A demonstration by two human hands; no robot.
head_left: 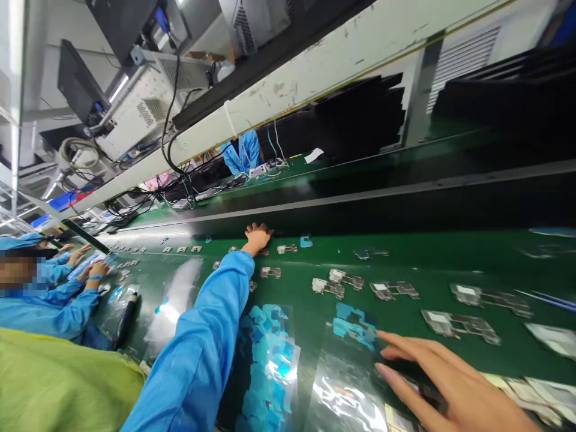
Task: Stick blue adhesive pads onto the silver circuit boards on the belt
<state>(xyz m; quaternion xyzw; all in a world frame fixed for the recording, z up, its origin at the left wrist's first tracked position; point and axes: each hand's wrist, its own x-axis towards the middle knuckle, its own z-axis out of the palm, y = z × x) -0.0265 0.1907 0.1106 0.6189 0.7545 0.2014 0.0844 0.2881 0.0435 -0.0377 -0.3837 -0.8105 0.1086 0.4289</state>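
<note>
My left hand [257,236], on a long blue sleeve, reaches far out to the back edge of the green belt [405,264]. Its fingers are curled down beside a small metal part [288,248]; whether they hold anything is hidden. My right hand [445,381] lies low at the near right, fingers stretched flat over a shiny film sheet [346,384] with blue stickers [355,327]. Several small circuit parts [344,279] lie scattered across the belt between the two hands.
Another film sheet with blue stickers [270,360] lies near my left sleeve. A co-worker in blue [54,300] sits at the left with hands on the belt. Overhead runs a white beam [315,72] with cables and machines. Another blue-clad person [243,150] is beyond.
</note>
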